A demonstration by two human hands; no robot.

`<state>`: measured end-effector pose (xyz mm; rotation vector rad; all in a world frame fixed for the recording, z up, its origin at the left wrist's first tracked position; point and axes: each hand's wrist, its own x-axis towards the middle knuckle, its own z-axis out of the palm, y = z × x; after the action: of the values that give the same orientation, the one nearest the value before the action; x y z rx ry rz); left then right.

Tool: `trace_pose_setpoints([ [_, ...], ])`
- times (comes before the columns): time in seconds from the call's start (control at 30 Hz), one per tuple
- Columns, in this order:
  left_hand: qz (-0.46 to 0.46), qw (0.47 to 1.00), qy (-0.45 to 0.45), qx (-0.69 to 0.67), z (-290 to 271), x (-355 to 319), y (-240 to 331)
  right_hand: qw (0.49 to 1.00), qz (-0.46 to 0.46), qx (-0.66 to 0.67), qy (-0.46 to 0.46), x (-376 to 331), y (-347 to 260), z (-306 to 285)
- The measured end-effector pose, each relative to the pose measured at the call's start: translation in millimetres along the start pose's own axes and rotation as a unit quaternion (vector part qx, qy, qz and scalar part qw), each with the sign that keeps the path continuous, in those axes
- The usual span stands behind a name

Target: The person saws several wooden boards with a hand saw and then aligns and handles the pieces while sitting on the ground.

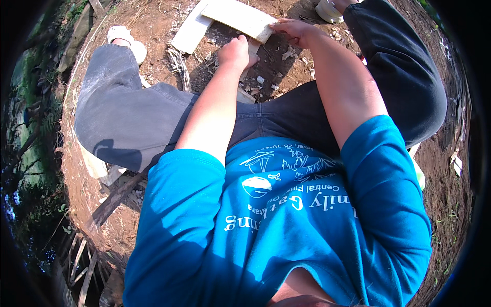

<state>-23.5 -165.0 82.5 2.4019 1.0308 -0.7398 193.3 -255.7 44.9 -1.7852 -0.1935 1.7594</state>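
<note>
A pale, flat wooden board (240, 18) lies slanted across a second pale board (192, 31) at the far middle. My right hand (299, 33) has its fingertips on the right end of the upper board, pinching its corner. Close to the near edge of that same board, my left hand (234, 53) is closed in a fist with its knuckles up. Whatever it holds is hidden; a narrow light piece of wood (252, 50) shows right beside it, partly under the upper board.
Wood chips (260, 80) and shavings litter the brown soil (153, 30) between my spread legs. A dry, frayed strip (183, 69) lies near the lower board. Light shoes (128, 43) are at far left and far right. A wooden pole (115, 199) rests beside my left thigh.
</note>
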Motion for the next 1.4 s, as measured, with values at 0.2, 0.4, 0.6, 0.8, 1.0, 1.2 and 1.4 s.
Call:
trace_pose_setpoints([
  [0.2,-0.033,0.992,0.102,-0.069,10,23,-47,0.998,-0.058,0.016,0.034,21,-12,27],
  [0.4,-0.061,0.992,0.073,-0.082,0,28,-54,0.994,-0.098,-0.02,0.054,72,-8,40],
  [0.6,-0.06,0.991,0.078,-0.094,7,29,-55,0.976,-0.079,-0.145,0.14,44,-38,49],
  [0.8,-0.052,0.991,0.082,-0.097,10,34,-57,0.953,-0.11,-0.236,0.156,61,-31,44],
  [1.0,-0.053,0.991,0.092,-0.078,10,33,-58,0.926,-0.174,-0.252,0.22,90,-11,56],
  [1.2,-0.079,0.987,0.104,-0.097,10,33,-59,0.931,-0.136,-0.265,0.212,89,-16,61],
  [1.4,-0.082,0.987,0.108,-0.09,13,36,-68,0.937,-0.131,-0.277,0.166,79,-25,64],
])
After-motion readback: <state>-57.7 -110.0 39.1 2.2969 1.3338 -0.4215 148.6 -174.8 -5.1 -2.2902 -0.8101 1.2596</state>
